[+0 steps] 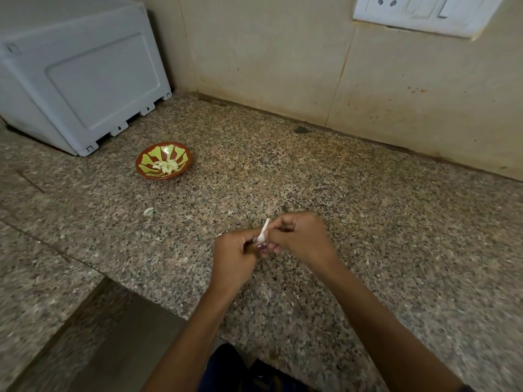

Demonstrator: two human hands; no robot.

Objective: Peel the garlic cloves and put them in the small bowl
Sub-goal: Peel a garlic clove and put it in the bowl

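Head view: looks down on a speckled granite surface [368, 222] set against a tiled wall.
White appliance [82, 77]: stands at the far left corner of the surface.
Small bowl [163, 160]: just right of the appliance, holding peeled cloves [166, 166].
Loose skin [148, 211]: lies on the surface nearer than the bowl.
Left hand [233, 254]: fingers curled, gripping a garlic clove [261, 244] near the front edge.
Right hand [300, 236]: touching the left hand, pinching a white strip of peel [265, 228] that stands up from the clove.
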